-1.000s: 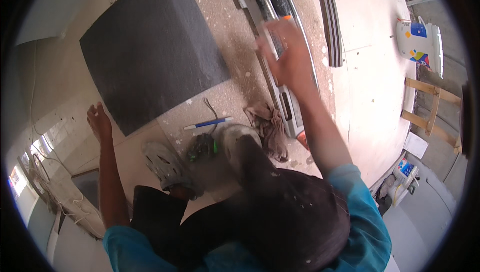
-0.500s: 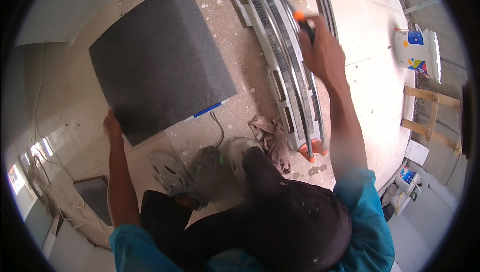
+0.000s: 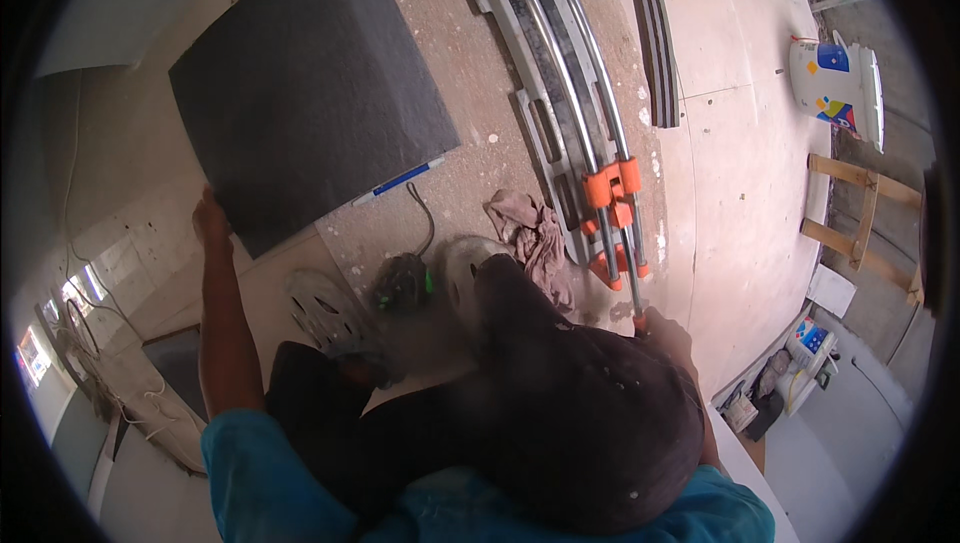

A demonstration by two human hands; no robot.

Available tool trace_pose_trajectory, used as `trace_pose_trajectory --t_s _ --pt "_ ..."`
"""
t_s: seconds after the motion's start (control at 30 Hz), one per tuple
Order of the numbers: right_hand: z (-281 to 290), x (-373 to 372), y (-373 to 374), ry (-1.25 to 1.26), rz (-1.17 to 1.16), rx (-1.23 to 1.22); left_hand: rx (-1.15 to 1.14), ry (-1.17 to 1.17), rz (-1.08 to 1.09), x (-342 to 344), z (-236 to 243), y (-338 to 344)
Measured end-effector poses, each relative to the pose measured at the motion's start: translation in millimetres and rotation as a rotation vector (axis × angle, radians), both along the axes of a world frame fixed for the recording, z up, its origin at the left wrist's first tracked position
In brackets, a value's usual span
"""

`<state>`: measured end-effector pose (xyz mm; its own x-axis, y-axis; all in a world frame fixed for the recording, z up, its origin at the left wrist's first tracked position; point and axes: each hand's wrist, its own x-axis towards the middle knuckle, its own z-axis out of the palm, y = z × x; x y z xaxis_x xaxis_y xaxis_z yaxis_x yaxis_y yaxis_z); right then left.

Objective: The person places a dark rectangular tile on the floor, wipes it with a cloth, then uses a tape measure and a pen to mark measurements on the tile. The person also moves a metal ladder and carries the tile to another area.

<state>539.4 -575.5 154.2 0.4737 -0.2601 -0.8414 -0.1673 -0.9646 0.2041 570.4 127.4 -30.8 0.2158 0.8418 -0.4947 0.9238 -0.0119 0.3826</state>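
A large dark grey tile (image 3: 310, 103) lies on the floor at the left, and my left hand (image 3: 212, 218) grips its near left edge. To its right stretches a long manual tile cutter (image 3: 545, 138) with two metal rails. Its orange carriage (image 3: 612, 183) sits near the close end of the rails. Beside my knee, my right hand (image 3: 672, 338) is closed around the cutter handle (image 3: 638, 308), partly hidden by my leg. A blue and white pen (image 3: 402, 180) lies along the tile's near edge.
A crumpled rag (image 3: 540, 248) lies beside the cutter. Between my shoes sits a dark tool (image 3: 402, 285) with a strap. Striped strips (image 3: 652, 33) lie beyond the cutter. At the right are a white bucket (image 3: 835, 88) and a wooden frame (image 3: 865, 208); cables (image 3: 140, 408) trail at left.
My right hand has drawn the cutter handle back from the far part of the rails to beside my knee, bringing the orange carriage nearer. My left hand stays on the tile edge.
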Motion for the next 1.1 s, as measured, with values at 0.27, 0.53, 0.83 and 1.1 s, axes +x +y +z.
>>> trace_pose_trajectory --t_s 0.27,0.53,0.83,1.1 --pt "19 62 93 -0.591 -0.013 0.279 0.013 -0.009 0.033 8 3 -2" --pt "-122 111 246 -0.753 0.613 0.927 0.056 -0.077 0.006 -3 -10 9" --pt "-139 128 248 -0.916 0.326 0.975 0.059 -0.133 0.019 -5 -10 10" --pt "-150 144 282 -0.848 -0.024 0.891 -0.312 -0.524 0.274 0 -5 12"
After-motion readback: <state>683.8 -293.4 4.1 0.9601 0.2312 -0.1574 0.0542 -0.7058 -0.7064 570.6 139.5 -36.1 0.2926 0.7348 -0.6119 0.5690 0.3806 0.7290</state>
